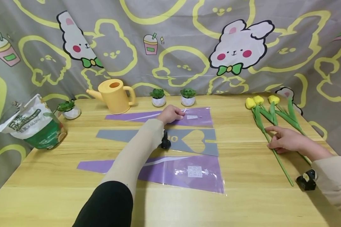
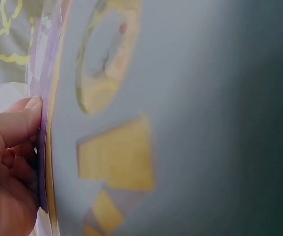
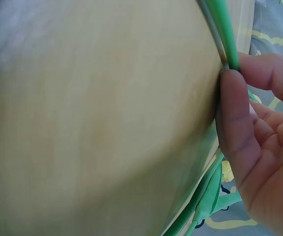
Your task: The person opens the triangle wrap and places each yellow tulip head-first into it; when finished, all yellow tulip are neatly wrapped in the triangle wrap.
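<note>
Three flat, tapered flower sleeves lie in a row on the wooden table. My left hand [image 1: 171, 114] is at the back purple flower sleeve [image 1: 202, 119], thumb and curled fingers pinching at its film; the thumb [image 2: 29, 110] shows against its edge in the left wrist view. In the middle lies a grey flower sleeve [image 1: 150, 136] with a heart cut-out, and nearest is a purple flower sleeve [image 1: 156, 173] with white lettering. On the right, my right hand [image 1: 287, 140] pinches the green stem of a yellow tulip [image 1: 250, 103] between thumb and index finger. Other yellow tulips [image 1: 273, 100] lie beside it.
A yellow watering can [image 1: 113, 97] and small potted succulents [image 1: 158, 100] stand along the back. A white and green bag [image 1: 37, 124] leans at the left, near another potted succulent [image 1: 69, 112]. Behind the table hangs a patterned grey curtain [image 1: 176, 41].
</note>
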Tool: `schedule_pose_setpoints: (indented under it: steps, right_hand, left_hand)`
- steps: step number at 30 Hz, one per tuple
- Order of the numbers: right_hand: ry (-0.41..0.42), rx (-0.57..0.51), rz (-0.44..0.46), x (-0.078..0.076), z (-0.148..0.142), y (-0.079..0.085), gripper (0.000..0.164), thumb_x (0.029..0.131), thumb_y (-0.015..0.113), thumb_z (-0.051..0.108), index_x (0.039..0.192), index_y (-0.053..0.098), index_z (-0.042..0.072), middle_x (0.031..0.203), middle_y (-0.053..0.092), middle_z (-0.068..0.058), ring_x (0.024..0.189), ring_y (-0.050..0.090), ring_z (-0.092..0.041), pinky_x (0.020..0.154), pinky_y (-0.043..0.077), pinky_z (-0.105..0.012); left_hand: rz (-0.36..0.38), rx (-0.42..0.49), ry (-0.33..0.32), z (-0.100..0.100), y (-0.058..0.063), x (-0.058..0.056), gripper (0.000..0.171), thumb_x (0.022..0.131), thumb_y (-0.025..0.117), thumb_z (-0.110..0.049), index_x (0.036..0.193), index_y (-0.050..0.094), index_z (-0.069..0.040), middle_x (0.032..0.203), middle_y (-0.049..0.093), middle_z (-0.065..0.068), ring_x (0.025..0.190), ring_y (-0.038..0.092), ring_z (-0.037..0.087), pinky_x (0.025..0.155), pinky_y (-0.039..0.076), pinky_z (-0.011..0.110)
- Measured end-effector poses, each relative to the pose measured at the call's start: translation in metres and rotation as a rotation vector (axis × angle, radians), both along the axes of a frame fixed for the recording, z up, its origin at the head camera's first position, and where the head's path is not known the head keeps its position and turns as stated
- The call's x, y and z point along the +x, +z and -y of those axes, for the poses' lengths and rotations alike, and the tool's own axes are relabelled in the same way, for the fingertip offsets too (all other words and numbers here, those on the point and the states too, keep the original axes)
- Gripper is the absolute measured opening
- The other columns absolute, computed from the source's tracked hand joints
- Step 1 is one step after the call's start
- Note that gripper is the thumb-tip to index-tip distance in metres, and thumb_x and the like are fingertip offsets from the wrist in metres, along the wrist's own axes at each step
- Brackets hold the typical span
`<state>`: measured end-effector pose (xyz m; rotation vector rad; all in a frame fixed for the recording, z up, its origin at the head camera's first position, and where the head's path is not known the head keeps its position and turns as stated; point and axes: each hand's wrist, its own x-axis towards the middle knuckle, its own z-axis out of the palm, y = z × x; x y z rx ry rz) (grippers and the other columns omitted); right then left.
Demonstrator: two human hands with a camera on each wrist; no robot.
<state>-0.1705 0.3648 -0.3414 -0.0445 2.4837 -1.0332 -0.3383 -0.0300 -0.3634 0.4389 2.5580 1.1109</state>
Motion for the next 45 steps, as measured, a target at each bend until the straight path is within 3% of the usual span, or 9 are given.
schedule_pose_setpoints:
  steps: [9,18,25,29,34,37,45]
  right_hand:
    - [-0.01,0.004,-0.001,0.0,-0.001,0.001,0.079,0.082,0.064,0.009,0.138,0.013,-0.014,0.077,0.051,-0.005,0.064,0.05,-0.01,0.06,0.05,-0.028]
    - [-0.014,-0.005,0.004,0.001,0.001,0.003,0.07,0.084,0.058,0.006,0.134,0.017,-0.018,0.08,0.05,-0.005,0.064,0.051,-0.011,0.06,0.05,-0.029]
    - [-0.028,-0.082,-0.072,0.002,0.006,0.005,0.058,0.087,0.05,0.002,0.133,0.02,-0.018,0.083,0.052,-0.007,0.068,0.056,-0.01,0.063,0.052,-0.029]
    - [-0.101,-0.212,-0.153,0.0,0.011,0.006,0.054,0.091,0.048,0.002,0.135,0.019,-0.013,0.086,0.053,-0.002,0.075,0.058,-0.007,0.066,0.054,-0.028]
    - [-0.248,-0.61,-0.226,-0.002,0.02,0.002,0.032,0.09,0.051,-0.004,0.116,0.038,0.009,0.081,0.057,0.002,0.071,0.061,-0.009,0.065,0.054,-0.023]
    - [-0.315,-0.806,-0.26,-0.003,0.028,0.001,0.033,0.088,0.051,-0.008,0.108,0.04,0.015,0.078,0.06,0.003,0.07,0.062,-0.01,0.063,0.054,-0.022]
    - [-0.546,-1.033,-0.373,-0.012,0.053,0.006,0.037,0.086,0.054,-0.008,0.109,0.035,0.014,0.076,0.06,0.0,0.067,0.062,-0.01,0.061,0.054,-0.021]
  left_hand:
    - [-0.047,0.017,0.041,0.0,-0.003,0.001,0.014,0.083,0.069,-0.013,0.094,0.073,-0.005,0.108,0.068,0.004,0.111,0.055,0.017,0.098,0.039,0.03]
    - [-0.07,0.117,0.084,0.001,-0.007,0.005,0.01,0.082,0.07,-0.009,0.09,0.072,-0.003,0.104,0.068,0.008,0.1,0.058,0.019,0.088,0.044,0.027]
    - [-0.056,0.149,0.113,0.001,-0.009,0.006,0.007,0.083,0.068,-0.007,0.088,0.07,-0.002,0.093,0.067,0.008,0.086,0.054,0.014,0.076,0.041,0.022]
    - [-0.062,0.135,0.114,0.0,-0.009,0.007,0.006,0.084,0.067,-0.008,0.087,0.069,-0.003,0.086,0.064,0.006,0.081,0.051,0.013,0.074,0.04,0.021]
    - [-0.082,0.128,0.113,-0.002,-0.01,0.009,0.006,0.085,0.065,-0.008,0.087,0.068,-0.002,0.08,0.06,0.003,0.077,0.05,0.013,0.072,0.04,0.022]
    - [-0.086,0.13,0.106,-0.002,-0.011,0.01,0.006,0.086,0.064,-0.009,0.087,0.067,-0.003,0.078,0.057,0.002,0.076,0.049,0.013,0.071,0.039,0.022]
    - [-0.083,0.145,0.114,-0.001,-0.01,0.011,0.006,0.088,0.062,-0.009,0.088,0.064,-0.003,0.078,0.053,0.0,0.075,0.047,0.012,0.069,0.038,0.021]
